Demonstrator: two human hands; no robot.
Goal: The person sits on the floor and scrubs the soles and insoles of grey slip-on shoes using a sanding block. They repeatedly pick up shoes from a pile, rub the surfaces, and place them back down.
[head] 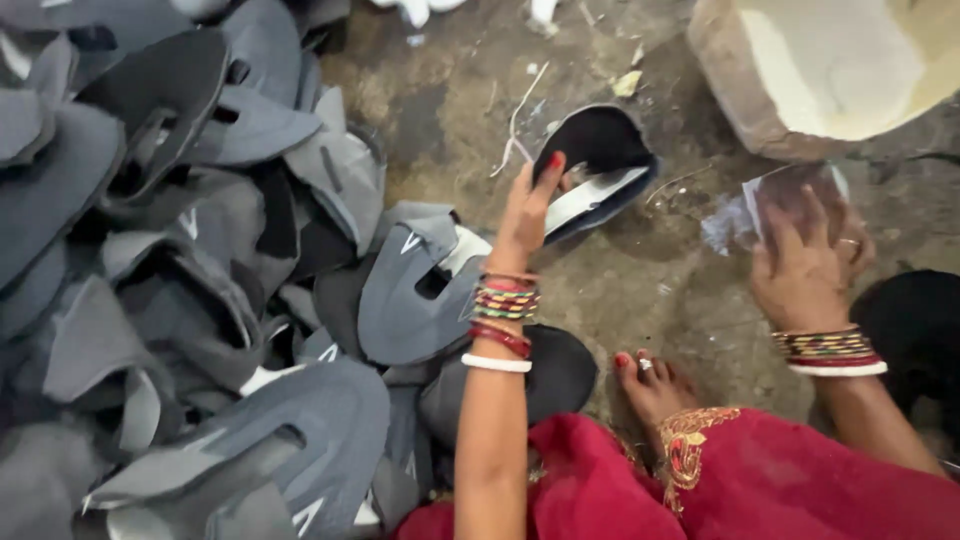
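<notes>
Nearest us, our foot (650, 385) rests on the floor (640, 290) beside a red garment (760, 480). A big pile (180, 300) of grey uppers lies left, apparently still unhandled. Our left hand (525, 215) pinches one upper (595, 165), its long axis running far-left to near-right, opening upward. Our right hand (805, 270) presses flat, fingers spread, on a clear sheet (775, 205).

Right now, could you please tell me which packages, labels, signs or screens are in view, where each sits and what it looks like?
Clear plastic bag: on the floor at upper right, under the right hand; crumpled, see-through.
Pale sack: top right corner; round, open, tan outside, cream inside.
White marks: small, pointed, on the grey shoe uppers piled at left.
No signs or screens show.
</notes>
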